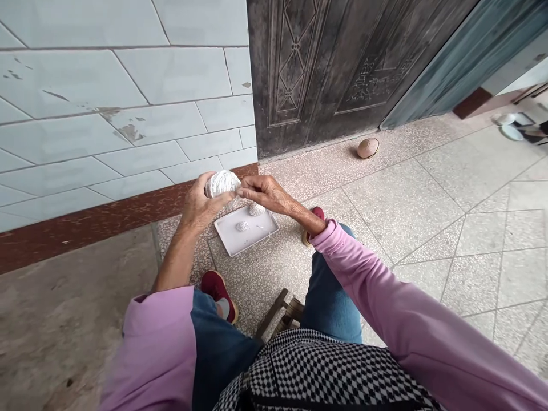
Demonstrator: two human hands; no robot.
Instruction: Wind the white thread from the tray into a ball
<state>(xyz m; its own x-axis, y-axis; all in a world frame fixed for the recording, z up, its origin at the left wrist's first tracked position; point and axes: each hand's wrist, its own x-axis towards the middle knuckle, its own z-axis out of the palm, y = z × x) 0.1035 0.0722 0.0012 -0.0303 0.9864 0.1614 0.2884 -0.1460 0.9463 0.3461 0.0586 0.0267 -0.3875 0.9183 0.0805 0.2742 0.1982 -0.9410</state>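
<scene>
A ball of white yarn (223,184) rests in my left hand (201,202), whose fingers and thumb curl around its left side and underside. Right beside the ball, my right hand (268,194) is closed in a pinch, fingertips at the ball's right edge on the yarn; the strand itself is too fine to follow there. Below both hands, a white tray (233,246) lies on the floor. In it are a small white yarn ball (242,226) and a larger one (257,210) near its far edge, partly under my right hand. A thin strand trails over the tray's right side.
A tiled wall (171,125) stands ahead on the left, beside a dark carved door (317,74). On the speckled floor near the door sits a pinkish rounded object (368,148). A wooden stool's frame (274,314) shows between my legs. Pale dishes (511,131) lie far right.
</scene>
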